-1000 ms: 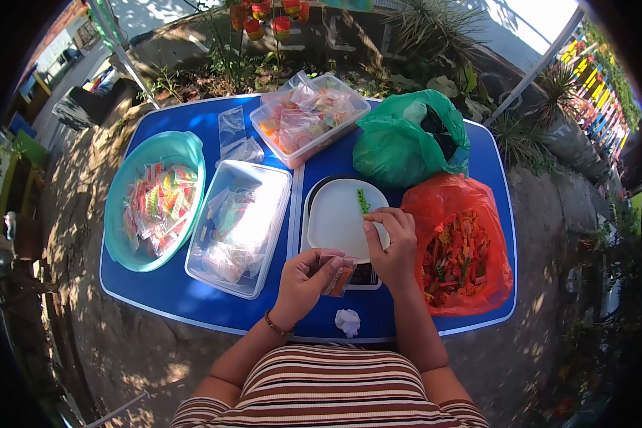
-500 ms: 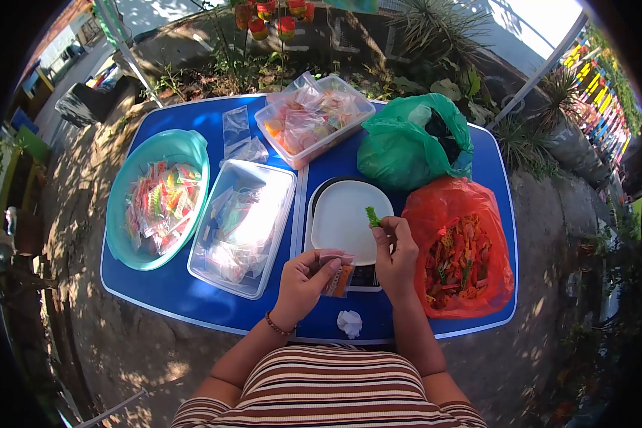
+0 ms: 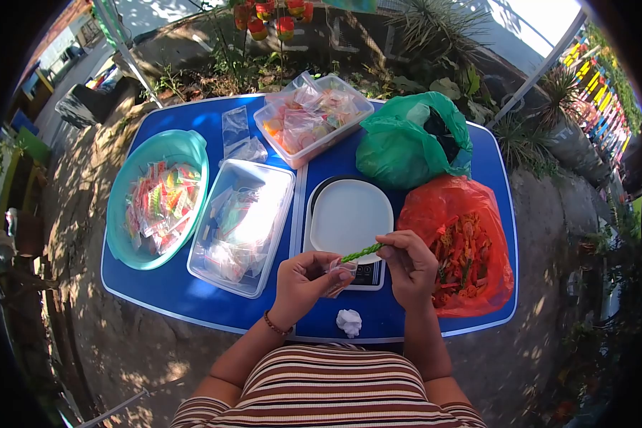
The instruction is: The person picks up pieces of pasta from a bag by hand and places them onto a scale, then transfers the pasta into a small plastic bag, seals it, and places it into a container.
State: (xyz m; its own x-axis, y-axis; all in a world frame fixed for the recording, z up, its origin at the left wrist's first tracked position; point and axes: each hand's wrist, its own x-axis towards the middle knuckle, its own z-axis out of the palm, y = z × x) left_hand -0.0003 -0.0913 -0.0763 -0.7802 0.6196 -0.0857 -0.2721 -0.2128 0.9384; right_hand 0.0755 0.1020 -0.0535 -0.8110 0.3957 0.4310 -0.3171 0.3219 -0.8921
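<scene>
A small clear plastic bag (image 3: 342, 269) is pinched in my left hand (image 3: 307, 282), in front of the white scale (image 3: 351, 221). Between the fingertips of my right hand (image 3: 409, 265) is one end of a twisted green piece (image 3: 361, 253); its other end lies at the mouth of the bag. To the right, an open red plastic bag (image 3: 442, 196) holds many orange and red pieces, with a few green ones. A crumpled white wad (image 3: 349, 323) rests on the blue table (image 3: 264, 314) below my hands.
On the left stands a turquoise basin (image 3: 114, 214) of filled packets. Beside it is a clear tub (image 3: 217, 282) with small bags. Another tub (image 3: 303, 158) with packets sits behind, near loose clear bags (image 3: 235, 128). A green plastic bag (image 3: 392, 153) stands back right.
The green piece has come down from above the scale to the small bag's mouth and now lies nearly level. My right hand has moved lower and to the right.
</scene>
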